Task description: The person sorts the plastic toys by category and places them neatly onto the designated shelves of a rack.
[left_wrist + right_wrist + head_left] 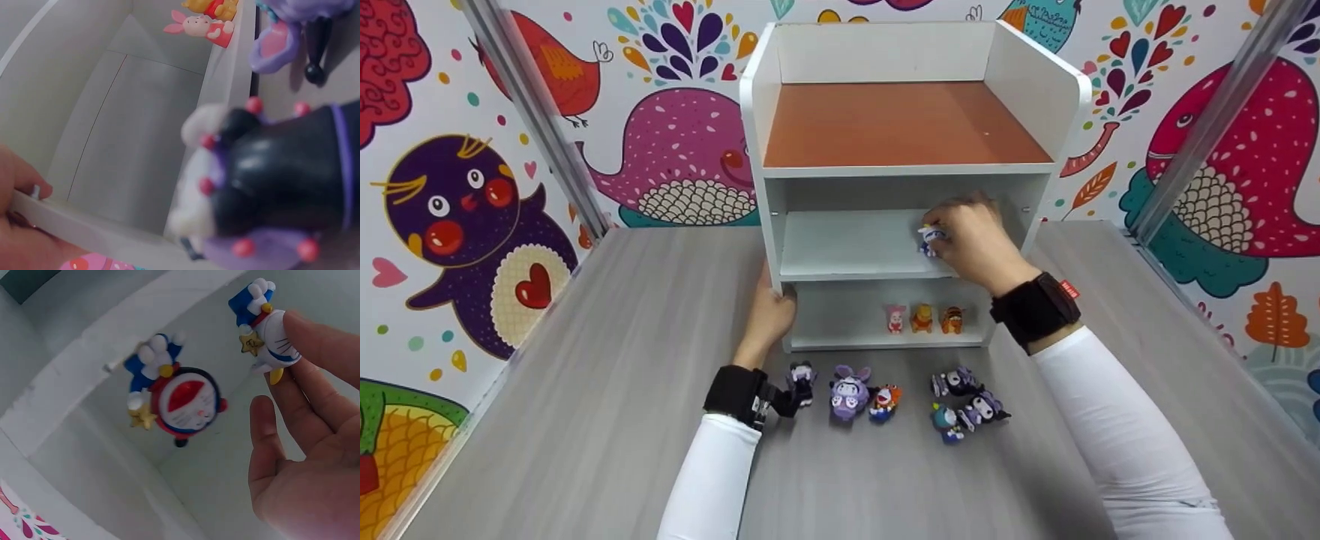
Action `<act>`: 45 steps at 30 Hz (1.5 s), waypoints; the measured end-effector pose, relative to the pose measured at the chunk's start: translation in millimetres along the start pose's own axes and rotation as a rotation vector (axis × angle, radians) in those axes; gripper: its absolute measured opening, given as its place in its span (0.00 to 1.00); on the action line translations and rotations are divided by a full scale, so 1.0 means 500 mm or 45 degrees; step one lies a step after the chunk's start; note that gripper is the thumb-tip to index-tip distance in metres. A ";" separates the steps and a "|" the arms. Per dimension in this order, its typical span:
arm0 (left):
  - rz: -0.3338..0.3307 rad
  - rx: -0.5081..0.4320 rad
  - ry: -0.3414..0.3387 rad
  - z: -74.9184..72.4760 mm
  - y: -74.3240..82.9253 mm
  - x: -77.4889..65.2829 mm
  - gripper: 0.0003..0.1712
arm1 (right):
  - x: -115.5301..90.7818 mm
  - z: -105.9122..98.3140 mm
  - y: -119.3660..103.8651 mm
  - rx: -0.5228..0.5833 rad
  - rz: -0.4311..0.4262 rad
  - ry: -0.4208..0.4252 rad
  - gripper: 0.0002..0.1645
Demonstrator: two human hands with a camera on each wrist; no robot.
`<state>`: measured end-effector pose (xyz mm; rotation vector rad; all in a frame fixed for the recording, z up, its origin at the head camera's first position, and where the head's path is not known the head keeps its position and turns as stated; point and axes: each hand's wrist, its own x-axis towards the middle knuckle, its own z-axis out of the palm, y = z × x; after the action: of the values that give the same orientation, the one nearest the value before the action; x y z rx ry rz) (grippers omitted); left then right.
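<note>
My right hand [971, 240] pinches a small blue-and-white cat figurine [274, 334] between thumb and fingers, over the middle shelf [847, 244] of a white shelf unit. In the right wrist view the figurine has whisker lines and a gold star. Beside it on that shelf stands a similar figurine with a red-and-dark hood [191, 402]; my right hand hides it in the head view. My left hand [771, 315] grips the front edge of the unit's left side panel [73, 216], thumb inside, fingers mostly hidden outside.
A pink piglet figurine [895, 319], a yellow bear [922, 319] and an orange tiger [952, 320] stand on the bottom shelf. In front lie a black-and-purple figurine [802, 381], a purple rabbit-eared one [850, 395], an orange-and-blue one [885, 403] and a cluster including a black-eared figurine [984, 409].
</note>
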<state>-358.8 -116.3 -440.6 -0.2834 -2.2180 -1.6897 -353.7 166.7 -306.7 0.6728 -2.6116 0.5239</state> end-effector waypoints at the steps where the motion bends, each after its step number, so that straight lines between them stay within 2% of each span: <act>1: -0.003 0.002 0.000 0.000 -0.001 0.000 0.45 | 0.001 0.000 0.002 -0.004 0.004 -0.003 0.15; 17: -0.012 -0.016 0.002 -0.001 0.001 0.000 0.44 | 0.011 0.001 0.001 -0.047 0.077 -0.068 0.16; 25: -0.031 -0.021 -0.013 -0.001 0.000 -0.001 0.47 | 0.010 0.003 0.002 -0.064 0.039 -0.053 0.15; 32: -0.012 -0.035 -0.005 0.000 -0.003 -0.001 0.44 | 0.005 -0.004 0.003 -0.064 0.057 -0.017 0.23; 35: -0.021 -0.031 -0.001 0.000 -0.002 0.000 0.43 | -0.005 -0.013 0.000 -0.049 0.042 0.040 0.25; 40: -0.038 -0.034 -0.002 0.000 -0.002 0.000 0.44 | -0.043 -0.029 -0.013 -0.034 -0.038 0.144 0.23; 45: -0.064 -0.026 -0.017 -0.003 -0.001 -0.001 0.45 | -0.095 -0.030 -0.031 0.002 -0.105 0.125 0.21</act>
<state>-358.2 -117.8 -440.7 -0.2462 -2.2361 -1.7422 -303.3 178.5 -311.7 0.7333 -2.4811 0.5206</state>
